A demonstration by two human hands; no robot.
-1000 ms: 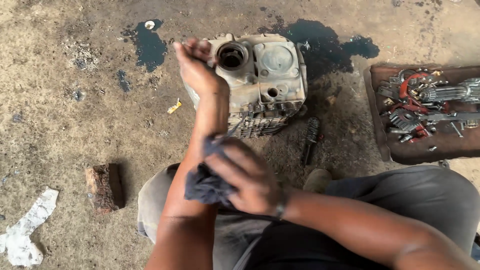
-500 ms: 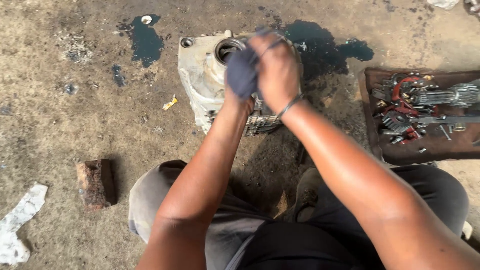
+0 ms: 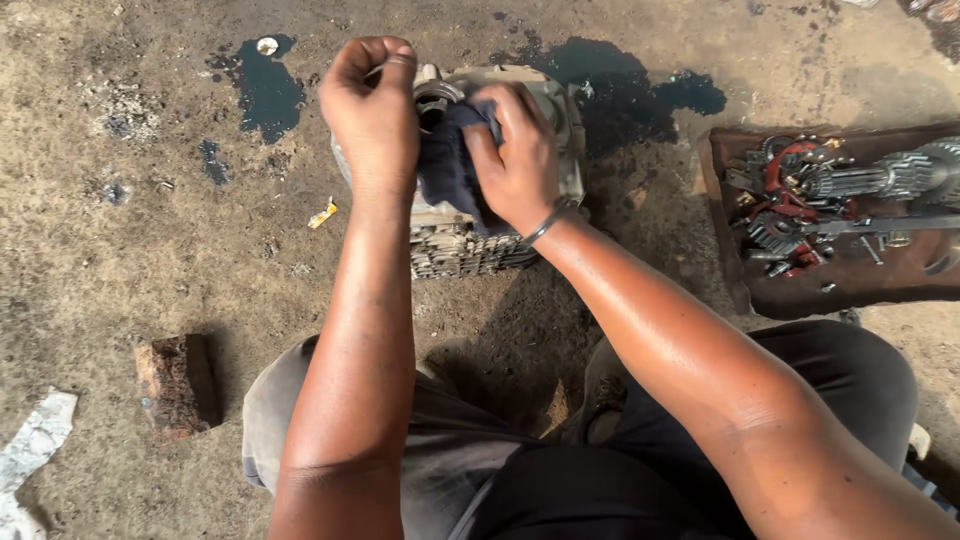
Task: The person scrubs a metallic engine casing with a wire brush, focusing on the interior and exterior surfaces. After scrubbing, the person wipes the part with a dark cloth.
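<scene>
Right hand [image 3: 515, 160] is closed around a dark blue rag [image 3: 450, 165], pressing it against my left hand [image 3: 372, 115], which is curled into a loose fist with nothing gripped that I can see. Change from a second ago: back then I was rubbing the rag lower down on my left forearm, close to my lap; half a second ago both hands had come up over the engine casing [image 3: 480, 215]; now the rag sits between the two hands right above the casing's round opening. So the wiping has moved from forearm to palm and fingers, reads like I'm getting oil off my left hand, nearly at the fingertips. Casing itself sits on the dirt, unmoved, finned edge toward me. Dark oil puddle [image 3: 620, 85] behind the casing, smaller one [image 3: 268, 90] to its left. Rusty tray [image 3: 830, 290] of gears and parts well to the casing's right. Brick [image 3: 178, 385] left of the casing, nearer me.
</scene>
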